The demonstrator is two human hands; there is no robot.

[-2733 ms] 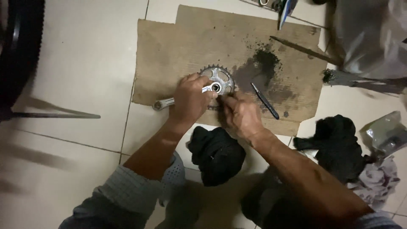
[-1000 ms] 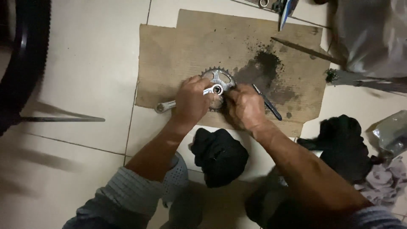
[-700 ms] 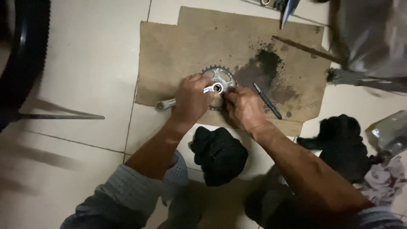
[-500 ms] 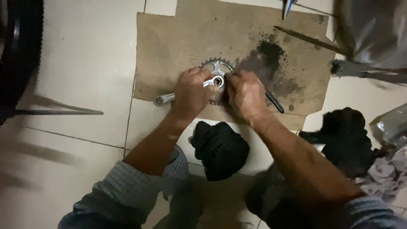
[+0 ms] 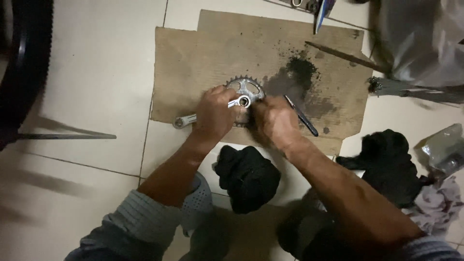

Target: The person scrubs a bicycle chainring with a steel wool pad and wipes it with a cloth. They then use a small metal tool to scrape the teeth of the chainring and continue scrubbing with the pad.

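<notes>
Two hands work one toothed steel chainring (image 5: 247, 88) lying flat at the centre of a grease-stained cardboard sheet (image 5: 203, 53) on the tiled floor. The left hand (image 5: 216, 115) closes its grip around the bright crank arm (image 5: 186, 119); the right hand (image 5: 275, 121) presses the chainring's near edge, grip unclear. Chainring and crank remain joined. A dark slim tool (image 5: 302, 116) lies just right; black rags (image 5: 247, 178) lie nearer the person.

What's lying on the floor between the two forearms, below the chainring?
In the head view, a crumpled black rag lies on the tiled floor between the forearms, just below the cardboard sheet that holds the chainring.
</notes>
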